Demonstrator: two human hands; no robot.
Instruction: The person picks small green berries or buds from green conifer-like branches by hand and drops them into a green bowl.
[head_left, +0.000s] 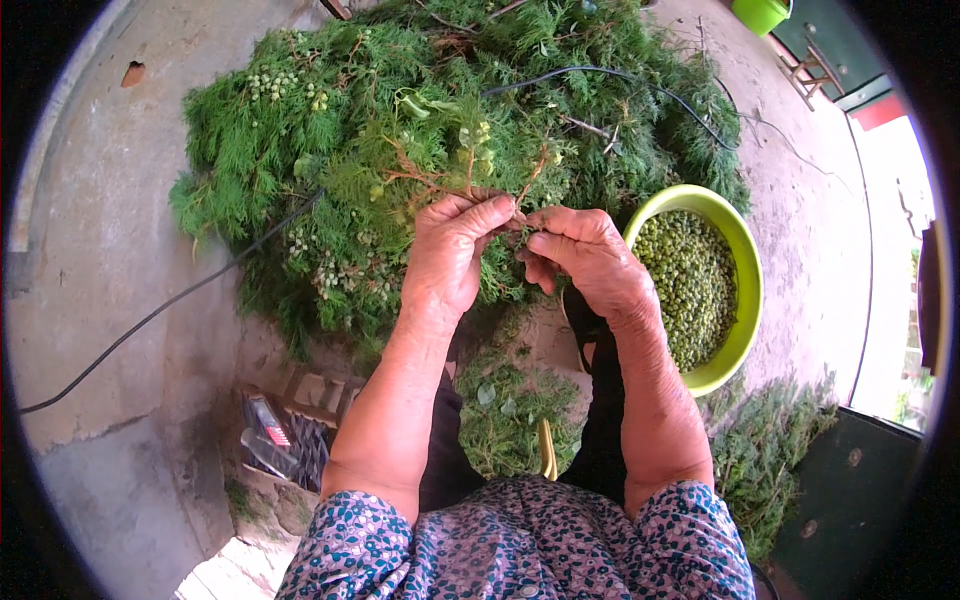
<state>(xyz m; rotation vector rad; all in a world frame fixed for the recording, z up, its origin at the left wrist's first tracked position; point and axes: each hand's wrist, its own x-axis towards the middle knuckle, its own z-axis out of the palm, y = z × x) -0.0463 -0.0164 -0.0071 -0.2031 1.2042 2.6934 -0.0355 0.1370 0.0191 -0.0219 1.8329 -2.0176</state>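
Observation:
My left hand (456, 247) pinches a conifer sprig (427, 178) by its reddish-brown stems, which fan out beyond my fingers. The sprig bears some pale green cones. Close against it, my right hand (589, 255) pinches a small bit of greenery at the stem's near end between thumb and forefinger. A large heap of cut conifer branches (262, 142) with clusters of cones lies just beyond both hands. To the right of my right hand stands a yellow-green plastic basin (752, 300) holding a mass of small green cones (686, 285).
A dark cable (172, 302) runs across the floor and over the heap. At lower left sits a box (285, 442) of odds and ends. More sprigs (772, 450) lie at right and between my feet. A green bucket (761, 13) and a wooden stool (814, 73) stand at far right.

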